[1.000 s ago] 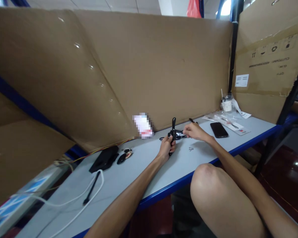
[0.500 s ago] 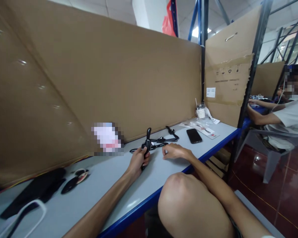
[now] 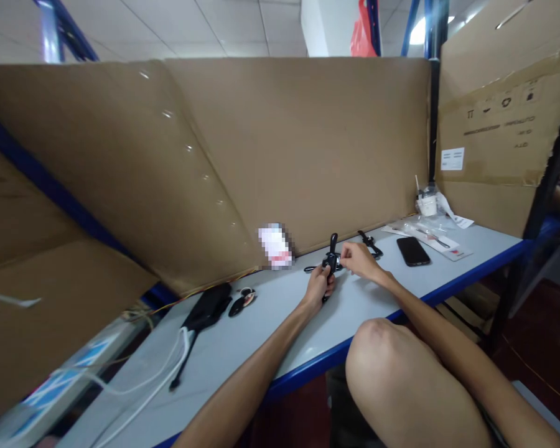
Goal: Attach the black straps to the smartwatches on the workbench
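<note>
Phone lies right of the right fingers, whose hold I can't tell; left fingers grip a black tool beside them, over the grey surface, cardboard wall beyond.

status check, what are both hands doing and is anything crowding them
Left hand gripping black tool, one handle up. Right hand curled beside it, contact unclear. Another black tool lying close behind right hand; phone farther right.
</note>
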{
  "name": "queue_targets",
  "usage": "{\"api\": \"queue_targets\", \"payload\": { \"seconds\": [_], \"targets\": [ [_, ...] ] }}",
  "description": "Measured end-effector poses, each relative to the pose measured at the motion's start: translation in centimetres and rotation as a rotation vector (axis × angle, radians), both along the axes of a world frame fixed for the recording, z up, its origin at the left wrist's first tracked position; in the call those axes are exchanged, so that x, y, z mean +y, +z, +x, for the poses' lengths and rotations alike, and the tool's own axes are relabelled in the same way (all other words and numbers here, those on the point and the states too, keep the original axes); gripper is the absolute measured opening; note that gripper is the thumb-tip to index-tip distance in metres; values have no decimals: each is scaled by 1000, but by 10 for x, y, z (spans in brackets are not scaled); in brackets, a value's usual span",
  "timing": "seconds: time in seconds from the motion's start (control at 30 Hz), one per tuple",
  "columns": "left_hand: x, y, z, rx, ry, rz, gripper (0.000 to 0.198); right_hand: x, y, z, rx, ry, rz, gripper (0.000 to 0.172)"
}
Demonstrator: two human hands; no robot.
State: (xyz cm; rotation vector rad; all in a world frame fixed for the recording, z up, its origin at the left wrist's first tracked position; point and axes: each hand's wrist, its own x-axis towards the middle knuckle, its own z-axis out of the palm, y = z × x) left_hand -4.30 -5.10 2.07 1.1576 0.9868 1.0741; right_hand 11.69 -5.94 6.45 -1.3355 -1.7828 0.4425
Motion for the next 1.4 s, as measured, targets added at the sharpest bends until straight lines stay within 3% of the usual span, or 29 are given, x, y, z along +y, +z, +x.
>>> {"api": "queue_targets", "payload": {
  "seconds": [0.17, 0.33, 0.43, 0.77, 0.9, 1.03, 1.4],
  "targets": [
    [1, -2, -2, 12, 29, -2, 34, 31, 21, -23, -28, 99, 68, 22],
    [2, -4, -3, 0, 13, 0, 35, 37, -1, -29, -28, 30, 160, 16],
    [4, -4, -3, -6, -9, -1, 35, 33, -14, -28, -82, -2, 184, 21],
    [12, -5, -7, -20, -30, -63, 37, 36, -29, -27, -151, 10, 98, 20],
    [11, -4, -5, -13, -16, -63, 33, 40, -33, -24, -94, 27, 70, 10],
    [10, -4, -5, 0, -15, -57, 33, 40, -33, -22, -95, 11, 38, 15],
    [8, -3, -1, 17, -48, -35, 30, 34, -26, -24, -124, 19, 72, 4]
  ]
}}
